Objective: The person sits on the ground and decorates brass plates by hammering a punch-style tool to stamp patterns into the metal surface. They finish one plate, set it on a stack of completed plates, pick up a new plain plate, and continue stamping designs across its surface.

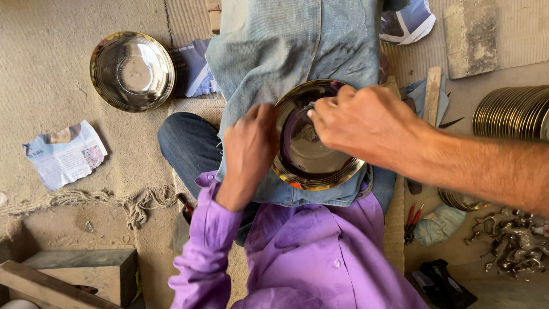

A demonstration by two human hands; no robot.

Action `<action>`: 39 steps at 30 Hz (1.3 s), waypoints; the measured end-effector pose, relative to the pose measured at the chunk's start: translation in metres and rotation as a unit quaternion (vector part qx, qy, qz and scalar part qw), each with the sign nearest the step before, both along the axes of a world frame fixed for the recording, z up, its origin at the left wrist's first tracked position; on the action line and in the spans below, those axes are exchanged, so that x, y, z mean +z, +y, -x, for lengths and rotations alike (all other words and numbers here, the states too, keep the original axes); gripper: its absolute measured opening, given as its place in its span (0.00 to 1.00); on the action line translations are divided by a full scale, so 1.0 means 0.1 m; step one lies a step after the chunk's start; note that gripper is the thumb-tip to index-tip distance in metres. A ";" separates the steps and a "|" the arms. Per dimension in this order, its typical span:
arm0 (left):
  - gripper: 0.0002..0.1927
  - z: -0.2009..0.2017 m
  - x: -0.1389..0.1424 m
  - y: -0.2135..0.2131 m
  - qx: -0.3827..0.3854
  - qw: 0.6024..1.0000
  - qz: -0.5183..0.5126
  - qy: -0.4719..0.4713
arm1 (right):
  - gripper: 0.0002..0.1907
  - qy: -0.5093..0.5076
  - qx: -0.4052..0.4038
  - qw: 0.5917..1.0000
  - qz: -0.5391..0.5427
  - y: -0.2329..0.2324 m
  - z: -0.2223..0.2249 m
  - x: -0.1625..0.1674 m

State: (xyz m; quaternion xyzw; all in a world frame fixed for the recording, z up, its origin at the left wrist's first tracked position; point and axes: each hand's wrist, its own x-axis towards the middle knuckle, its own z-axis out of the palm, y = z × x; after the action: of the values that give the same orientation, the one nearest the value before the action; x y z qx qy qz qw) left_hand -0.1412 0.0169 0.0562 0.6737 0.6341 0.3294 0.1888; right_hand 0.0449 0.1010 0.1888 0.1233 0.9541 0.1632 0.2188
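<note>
Steel plate [311,160] lay on denim cloth [286,51] over the lap. Left hand [249,149] gripped the plate's rim; right hand [360,123] pinched a thin tool [307,107] at it. Looked mid-engraving; next stroke needed a steady plate.

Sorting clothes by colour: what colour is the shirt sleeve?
Purple; the sleeve shows best in the head view.

A metal plate [311,154] lies on a denim cloth [286,51] at the frame centre, between the left hand [249,146] and the right hand [360,123]. A second plate [132,71] lies on the floor at upper left, a paper scrap [64,154] below it. A stack of plates [512,111] stands at the right edge, with metal scraps [512,240] at lower right.
</note>
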 end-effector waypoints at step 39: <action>0.09 0.09 0.18 -0.24 -0.020 0.997 0.044 -0.062 | 0.33 -0.008 -0.233 0.973 0.000 -0.55 -0.22 0.11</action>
State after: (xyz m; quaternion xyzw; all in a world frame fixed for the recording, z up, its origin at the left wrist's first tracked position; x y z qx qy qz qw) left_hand -0.1498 -0.0071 0.0738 0.6555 0.6214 0.3388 0.2634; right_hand 0.0667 0.0463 0.1995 0.3407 0.8976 0.1086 0.2579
